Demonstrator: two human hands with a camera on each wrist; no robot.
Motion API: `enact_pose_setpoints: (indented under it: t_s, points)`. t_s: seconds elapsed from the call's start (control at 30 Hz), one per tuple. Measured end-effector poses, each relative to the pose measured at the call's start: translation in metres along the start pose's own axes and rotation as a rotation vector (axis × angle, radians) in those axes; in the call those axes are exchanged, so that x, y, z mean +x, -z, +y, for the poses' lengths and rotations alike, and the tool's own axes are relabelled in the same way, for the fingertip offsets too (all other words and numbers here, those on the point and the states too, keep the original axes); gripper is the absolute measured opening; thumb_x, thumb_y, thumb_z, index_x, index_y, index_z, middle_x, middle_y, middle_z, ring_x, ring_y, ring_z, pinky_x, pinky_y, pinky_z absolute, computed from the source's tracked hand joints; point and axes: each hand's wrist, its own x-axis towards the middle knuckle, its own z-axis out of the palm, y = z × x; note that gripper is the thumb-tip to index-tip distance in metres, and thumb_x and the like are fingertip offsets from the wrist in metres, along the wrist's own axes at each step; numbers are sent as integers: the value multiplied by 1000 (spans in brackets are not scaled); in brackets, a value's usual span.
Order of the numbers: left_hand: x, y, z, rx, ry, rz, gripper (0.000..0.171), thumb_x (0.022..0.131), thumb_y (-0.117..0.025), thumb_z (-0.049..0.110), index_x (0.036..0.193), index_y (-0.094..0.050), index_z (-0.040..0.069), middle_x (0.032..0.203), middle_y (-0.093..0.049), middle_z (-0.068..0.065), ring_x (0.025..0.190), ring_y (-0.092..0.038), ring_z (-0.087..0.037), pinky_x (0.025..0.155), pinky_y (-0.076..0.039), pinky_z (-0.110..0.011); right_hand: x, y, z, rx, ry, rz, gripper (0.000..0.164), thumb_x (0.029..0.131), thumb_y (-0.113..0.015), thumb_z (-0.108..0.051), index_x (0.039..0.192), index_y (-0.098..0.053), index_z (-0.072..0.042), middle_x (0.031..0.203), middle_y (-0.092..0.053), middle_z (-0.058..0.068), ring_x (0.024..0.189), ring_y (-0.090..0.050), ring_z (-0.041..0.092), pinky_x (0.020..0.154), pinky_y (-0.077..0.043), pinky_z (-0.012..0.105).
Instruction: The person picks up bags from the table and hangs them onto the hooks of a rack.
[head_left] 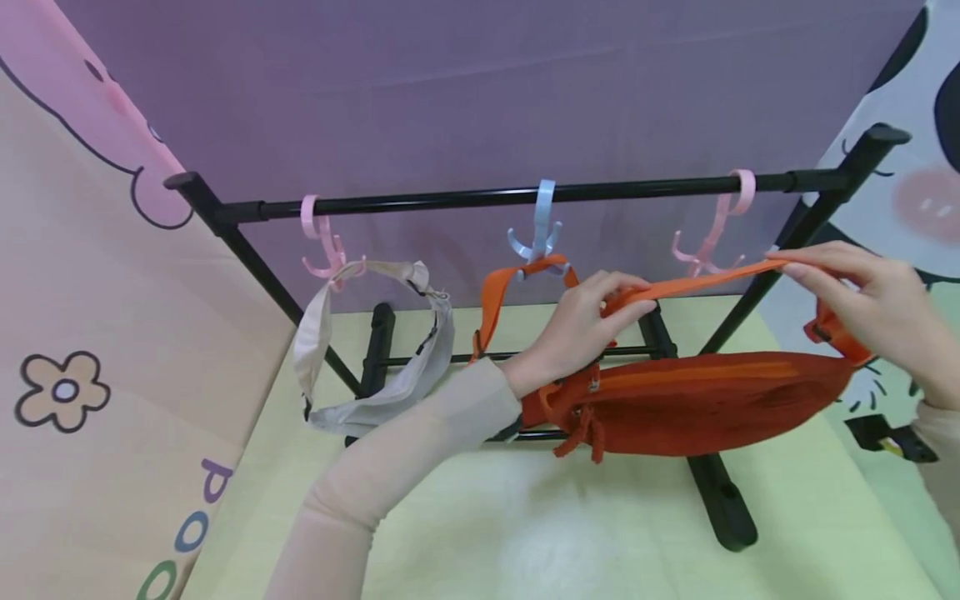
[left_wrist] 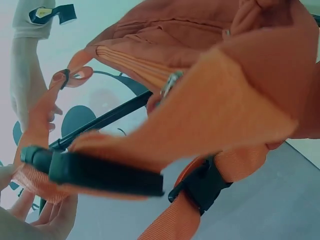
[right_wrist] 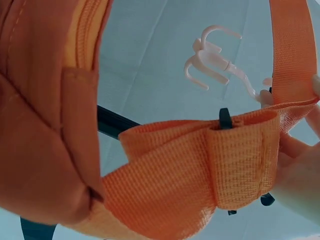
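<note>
A rust-orange waist bag (head_left: 712, 404) hangs at the right, its zipper side facing up. Part of its orange strap (head_left: 491, 304) loops over the light blue hook (head_left: 542, 229) on the rack. My left hand (head_left: 577, 325) grips the strap right of that hook. Farther right, my right hand (head_left: 873, 300) pinches the same strap between thumb and fingers, and it runs taut between both hands. The left wrist view shows a black buckle (left_wrist: 202, 185) on the strap. Close to the right wrist camera, a folded strap section (right_wrist: 242, 160) passes through a black slider.
The black rack's top bar (head_left: 442, 200) also carries a left pink hook (head_left: 326, 242) with a white bag (head_left: 420, 367) on it, and a right pink hook (head_left: 716, 225). A rack foot (head_left: 723, 504) stands on the pale green surface (head_left: 540, 533). Printed cloth walls surround it.
</note>
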Motion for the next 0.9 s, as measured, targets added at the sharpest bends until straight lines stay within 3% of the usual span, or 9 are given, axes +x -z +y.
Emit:
enact_pose_setpoints:
  t_s: [0.1,0.17,0.3,0.5,0.7,0.8,0.9]
  points:
    - [4,0,2,-2,-17,36,30,87,-56,23,114,-56,10,92,-52,0,57,-40,-12,51,-32,-19,3,2,-1,-4,-12,2,26,91,-49,-22,112,-58,-10,71,-42,-4,42,-41,12,37,-35,25]
    - [7,0,3,1,-20,59,29,87,-56,23,113,-57,10,90,-52,-1,60,-40,-12,52,-32,-18,5,4,-5,-5,-28,-8,29,91,-48,-22,112,-56,-4,68,-42,-1,44,-40,12,38,-34,23]
    - [15,-1,3,-4,-7,93,27,87,-56,24,110,-58,10,87,-51,1,64,-41,-12,52,-34,-19,12,2,4,-9,-74,-18,35,92,-45,-28,119,-54,-7,63,-42,7,44,-38,14,37,-32,27]
    - [23,-1,0,-24,29,116,25,87,-57,23,107,-59,9,86,-51,1,64,-42,-12,52,-35,-19,30,-9,49,-26,-103,-44,39,90,-42,-41,124,-52,-23,61,-42,11,40,-38,20,34,-32,30]
    - [31,-1,-3,-12,100,86,27,87,-55,26,109,-58,10,90,-54,0,70,-46,-13,56,-38,-17,46,-18,84,-61,-113,-42,42,88,-43,-48,121,-54,-25,62,-41,15,41,-39,24,35,-31,32]
    - [36,-3,-5,7,126,70,27,87,-55,27,109,-57,11,95,-55,1,75,-48,-12,59,-38,-15,48,-19,85,-67,-115,-37,43,87,-43,-49,119,-56,-22,64,-41,14,44,-39,23,37,-29,32]
    - [39,-6,-8,9,142,67,26,88,-55,27,109,-58,11,97,-56,2,76,-49,-10,60,-39,-15,46,-18,68,-69,-133,-39,48,87,-43,-49,117,-57,-14,64,-42,13,47,-38,21,38,-30,31]
